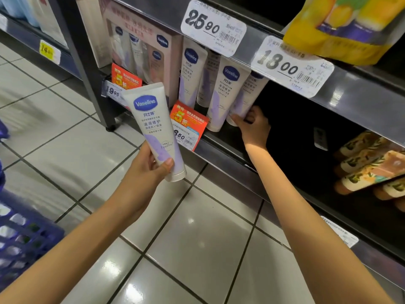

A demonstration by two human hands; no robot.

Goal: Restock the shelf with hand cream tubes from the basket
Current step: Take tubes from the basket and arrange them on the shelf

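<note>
My left hand (151,170) grips a white and lilac hand cream tube (153,126) by its cap end, held up over the floor in front of the shelf. My right hand (254,126) reaches into the dark shelf (219,141) and holds the base of another tube (245,99), which leans against the row of several matching tubes (228,93) standing there. A blue plastic basket (19,235) sits at the lower left; its contents are blurred.
Price labels (213,26) hang on the shelf rail above, orange promo tags (188,123) on the lower rail. A boxed gift set (142,51) stands left of the tubes. Patterned tubes (368,170) lie on the shelf below, right. A yellow pouch (346,25) hangs overhead. Tiled floor (186,227) lies underfoot.
</note>
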